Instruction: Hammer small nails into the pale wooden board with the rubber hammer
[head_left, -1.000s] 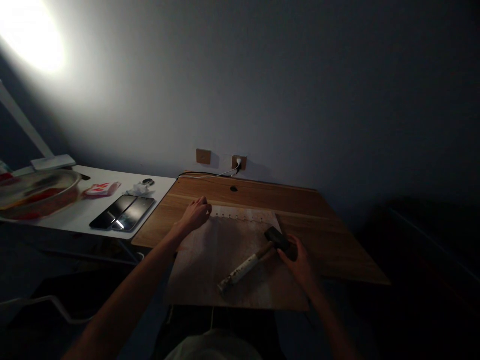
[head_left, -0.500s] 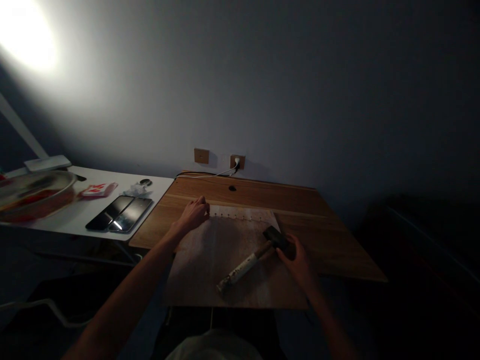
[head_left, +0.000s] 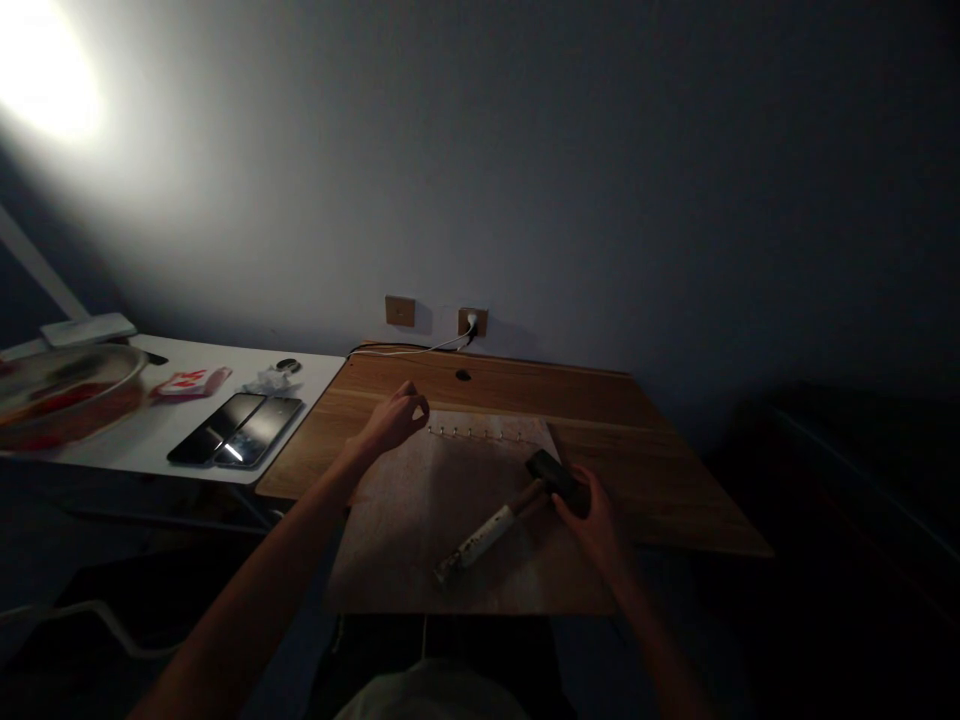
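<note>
A pale, worn plywood board point(head_left: 450, 520) lies flat on the brown wooden surface point(head_left: 645, 470), with its near edge over the edge of that surface. Everything else is placed here relative to this board.

One hammer with a dark head and a stained pale wooden handle point(head_left: 487, 532) lies across the right half of the board, the handle pointing to the near left. The right hand point(head_left: 596, 525) rests at the hammer's head, at the right edge of the board; its fingers curl around the head in a loose grip, probably to keep the tool from rolling.

The left hand point(head_left: 394, 422) is at the far left corner of the board. Its thumb and forefinger are pinched in a narrow grip; whether something small is between them cannot be told.

Along the far edge of the board stands one row of small nails point(head_left: 480, 434), about seven, though the picture is dark.

Left of the board, on a white surface point(head_left: 142, 445), lie two dark phones point(head_left: 236, 428) side by side, one red and white packet point(head_left: 187, 382) and one round metal bowl point(head_left: 64, 392). Beyond the board, the wall carries two sockets point(head_left: 472, 321); one holds a white plug.
</note>
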